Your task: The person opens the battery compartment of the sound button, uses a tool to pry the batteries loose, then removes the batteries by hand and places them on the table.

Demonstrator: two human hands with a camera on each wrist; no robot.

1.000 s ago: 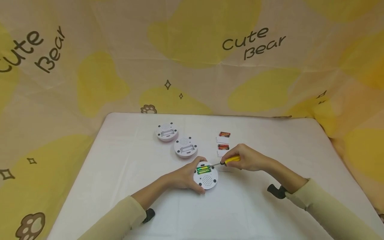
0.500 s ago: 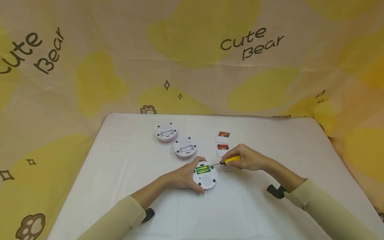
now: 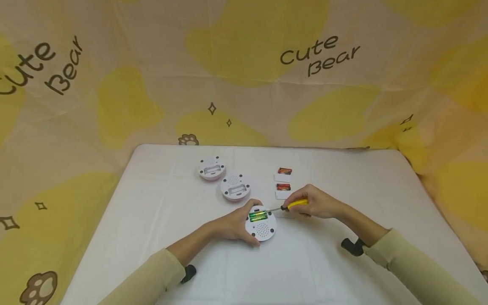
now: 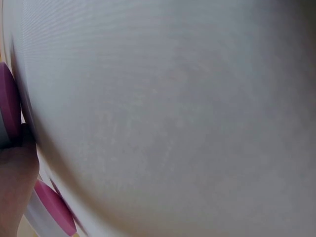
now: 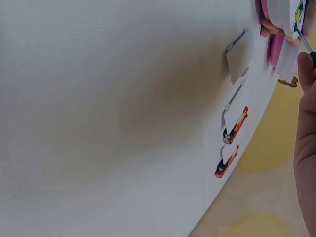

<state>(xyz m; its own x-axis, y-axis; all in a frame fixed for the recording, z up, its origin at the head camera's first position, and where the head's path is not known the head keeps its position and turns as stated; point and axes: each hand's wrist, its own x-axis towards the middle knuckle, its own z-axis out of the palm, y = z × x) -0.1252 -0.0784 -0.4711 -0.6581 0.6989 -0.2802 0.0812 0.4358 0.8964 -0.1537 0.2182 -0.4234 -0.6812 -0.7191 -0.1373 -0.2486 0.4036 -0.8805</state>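
Observation:
My left hand [image 3: 236, 222] grips the rim of a round white device [image 3: 263, 232], its dotted base facing up. Two green batteries [image 3: 258, 216] lie in the device's compartment. In my right hand [image 3: 315, 201] is a screwdriver with a yellow handle [image 3: 298, 203]; its thin shaft [image 3: 273, 209] reaches the device beside the batteries. The exact contact of the tip is too small to tell. From the left wrist, the left hand [image 4: 17, 173] shows against a pink-edged device [image 4: 10, 98]. The right wrist view has the right hand [image 5: 307, 143] partly cut off at the edge.
Behind are two similar devices, one nearer [image 3: 235, 186] and one farther [image 3: 211, 168], with bare battery slots. Red batteries [image 3: 283, 187] and more red batteries [image 3: 284, 171] lie by small white covers [image 3: 282, 195]. Another cover [image 5: 239, 57] lies nearer the hands. A patterned cloth [image 3: 244, 76] hangs behind the table.
My right hand and the screwdriver have shifted very slightly to the right. The left hand and the device stay in place.

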